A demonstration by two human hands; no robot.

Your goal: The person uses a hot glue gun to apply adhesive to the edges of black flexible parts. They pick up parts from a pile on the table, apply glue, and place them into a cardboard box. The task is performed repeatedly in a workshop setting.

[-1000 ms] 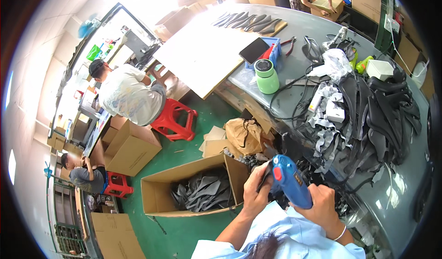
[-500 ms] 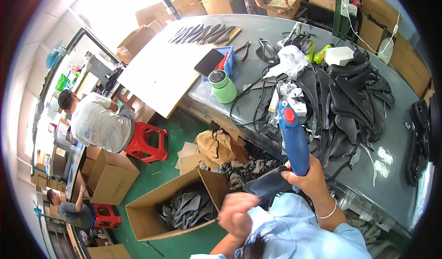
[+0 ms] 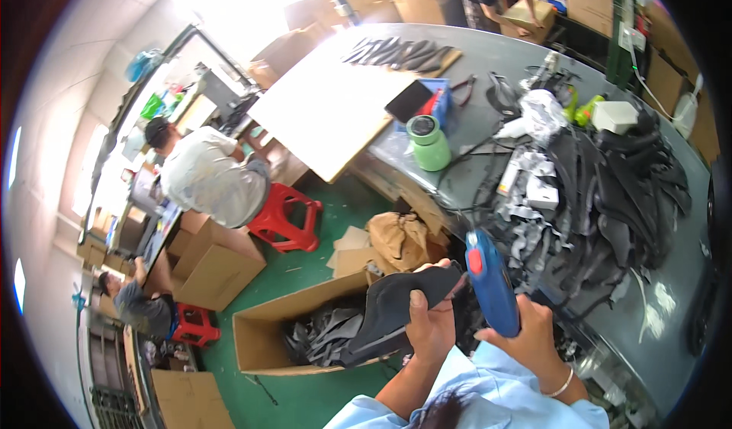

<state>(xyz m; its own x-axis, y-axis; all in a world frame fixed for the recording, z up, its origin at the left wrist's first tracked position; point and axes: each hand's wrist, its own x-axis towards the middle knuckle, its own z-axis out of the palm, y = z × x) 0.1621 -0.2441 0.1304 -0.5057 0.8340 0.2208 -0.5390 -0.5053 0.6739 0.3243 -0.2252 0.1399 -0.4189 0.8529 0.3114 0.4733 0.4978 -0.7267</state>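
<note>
Grey table fills the upper right, from 12 to 4 o'clock. A heap of black pieces covers its right half, at 3 o'clock. A pale board lies on the table's left end at 11 o'clock, overhanging the edge. An open carton sits on the green floor at 7 o'clock, with dark pieces inside. A person in a pale shirt sits at 9 o'clock beside a red stool.

Black piece, at 6 o'clock, is held over the carton's right end. Left hand is closed on it, thumb on top, fingers wrapped under. Blue tool stands just right of the piece, nose toward 12 o'clock, with a red button near its top. Right hand is clenched round its lower part; a bracelet shows at the wrist. Tool tip is near the piece's right edge; contact cannot be told.

Green tape roll stands on the table at 12 o'clock, just below a blue tray.
</note>
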